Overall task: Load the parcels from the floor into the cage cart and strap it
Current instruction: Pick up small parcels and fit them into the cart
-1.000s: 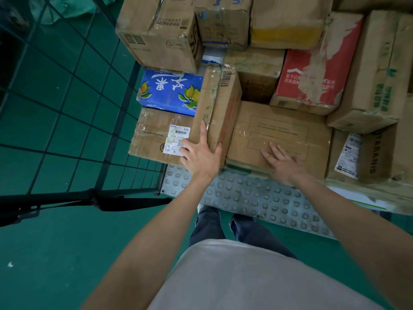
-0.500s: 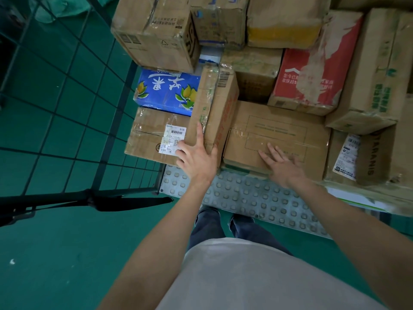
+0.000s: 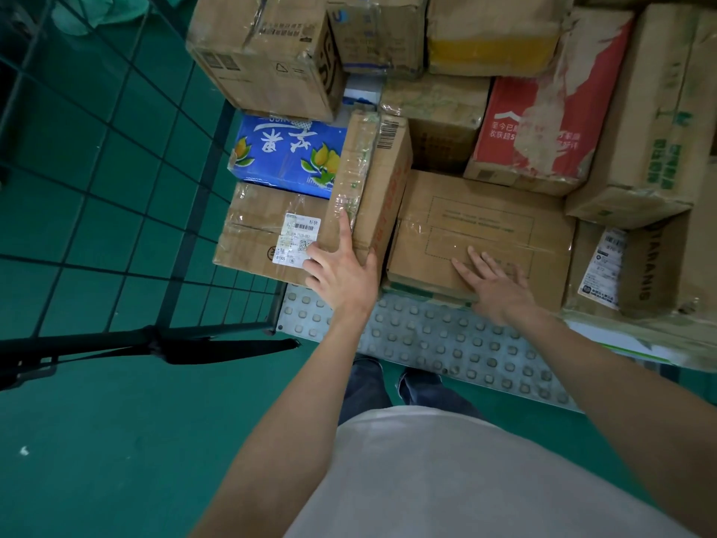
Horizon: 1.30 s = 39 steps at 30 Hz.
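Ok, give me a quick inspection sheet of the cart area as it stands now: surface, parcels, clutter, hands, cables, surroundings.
Surface: studded metal cart deck, its near strip bare.
Job's things: cardboard parcels packed on the deck; narrow upright carton wedged between labelled brown box and flat brown box; blue printed box behind; red and white box further back.
Clutter: nothing seen.
Grips: left hand flat against the narrow carton's near end; right hand flat on the flat brown box.
Cables: dark strap hanging loose from the frame, unfastened.
Surroundings: wire mesh cage wall on the left; green floor.
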Tool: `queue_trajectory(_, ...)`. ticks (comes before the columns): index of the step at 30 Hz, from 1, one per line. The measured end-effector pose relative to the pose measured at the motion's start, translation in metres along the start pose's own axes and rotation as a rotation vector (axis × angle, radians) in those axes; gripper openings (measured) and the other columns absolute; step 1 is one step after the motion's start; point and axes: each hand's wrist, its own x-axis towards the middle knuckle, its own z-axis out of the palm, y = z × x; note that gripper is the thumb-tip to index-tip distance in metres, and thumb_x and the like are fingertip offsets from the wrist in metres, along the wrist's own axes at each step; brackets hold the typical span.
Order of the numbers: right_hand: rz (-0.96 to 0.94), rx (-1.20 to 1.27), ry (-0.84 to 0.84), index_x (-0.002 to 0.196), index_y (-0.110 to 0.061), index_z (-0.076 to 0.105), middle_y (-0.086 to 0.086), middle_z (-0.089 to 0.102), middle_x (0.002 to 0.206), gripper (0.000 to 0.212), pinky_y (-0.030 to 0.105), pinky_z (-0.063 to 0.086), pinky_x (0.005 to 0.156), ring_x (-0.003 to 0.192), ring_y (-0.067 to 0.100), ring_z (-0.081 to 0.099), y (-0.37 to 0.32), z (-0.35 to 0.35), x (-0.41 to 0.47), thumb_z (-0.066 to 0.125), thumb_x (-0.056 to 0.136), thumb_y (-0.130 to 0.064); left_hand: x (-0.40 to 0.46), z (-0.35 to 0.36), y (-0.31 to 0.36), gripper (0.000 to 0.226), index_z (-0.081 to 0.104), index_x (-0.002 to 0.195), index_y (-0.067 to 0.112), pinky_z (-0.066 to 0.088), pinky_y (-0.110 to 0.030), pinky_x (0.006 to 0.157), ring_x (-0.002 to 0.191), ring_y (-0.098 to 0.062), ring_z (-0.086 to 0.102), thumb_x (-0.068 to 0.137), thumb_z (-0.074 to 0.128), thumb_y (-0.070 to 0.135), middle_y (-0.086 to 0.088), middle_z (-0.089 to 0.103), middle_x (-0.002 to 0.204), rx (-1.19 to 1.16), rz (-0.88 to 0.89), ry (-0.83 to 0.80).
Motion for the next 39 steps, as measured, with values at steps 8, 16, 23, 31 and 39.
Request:
queue_trajectory(8,0.011,-0.009,-0.008,0.151,-0.043,-0.021,-0.01,-0.035,0.156,0.096,0.056,-0.007,0.12,0.149,0.014,-0.021,-0.003,-0.003,-0.001,0.052,0.096,-0.013,-0.001,0.016,0.0,0.081,-0.005,0.153,0.045,0.041,-0.041,0.088,0.106,-0.036,0.043,0.094,0.049,0.058,-0.028,0.033,0.134,0.05,0.046,-0.041)
queue_trajectory(16,0.009,-0.025,-0.023,0.151,-0.042,-0.021,-0.008,-0.035,0.156,0.095,0.054,-0.008,0.12,0.149,0.015,-0.021,-0.004,-0.004,-0.001,0.054,0.096,-0.019,0.013,0.033,-0.007,0.082,-0.006,0.154,0.043,0.042,-0.042,0.089,0.108,-0.037,0.045,0.095,0.048,0.057,-0.029,0.031,0.137,0.071,0.094,-0.085)
queue_trajectory(23,0.012,-0.044,-0.014,0.15,-0.042,-0.023,-0.007,-0.038,0.154,0.098,0.053,-0.01,0.118,0.149,0.016,-0.021,-0.005,-0.001,0.0,0.055,0.095,-0.019,0.028,0.049,-0.005,0.085,-0.008,0.154,0.041,0.044,-0.041,0.088,0.109,-0.038,0.048,0.093,0.049,0.06,-0.031,0.031,0.139,0.138,0.111,-0.112)
queue_trajectory(31,0.008,-0.069,-0.021,0.15,-0.04,-0.024,-0.005,-0.038,0.155,0.098,0.052,-0.011,0.118,0.149,0.017,-0.022,-0.007,-0.003,-0.004,0.057,0.096,-0.025,0.05,0.034,0.012,0.088,-0.012,0.153,0.042,0.027,-0.063,0.11,0.141,-0.047,0.023,0.09,0.043,0.068,-0.024,0.002,0.16,-0.002,0.251,-0.045)
queue_trajectory(39,0.002,-0.062,-0.013,0.15,-0.039,-0.025,-0.005,-0.038,0.156,0.097,0.053,-0.006,0.12,0.15,0.018,-0.022,-0.004,-0.004,-0.002,0.055,0.097,-0.022,0.133,0.011,0.078,0.073,-0.005,0.155,0.041,0.004,-0.066,0.115,0.149,-0.039,-0.014,0.096,0.036,0.058,-0.008,-0.017,0.163,0.075,0.573,-0.008)
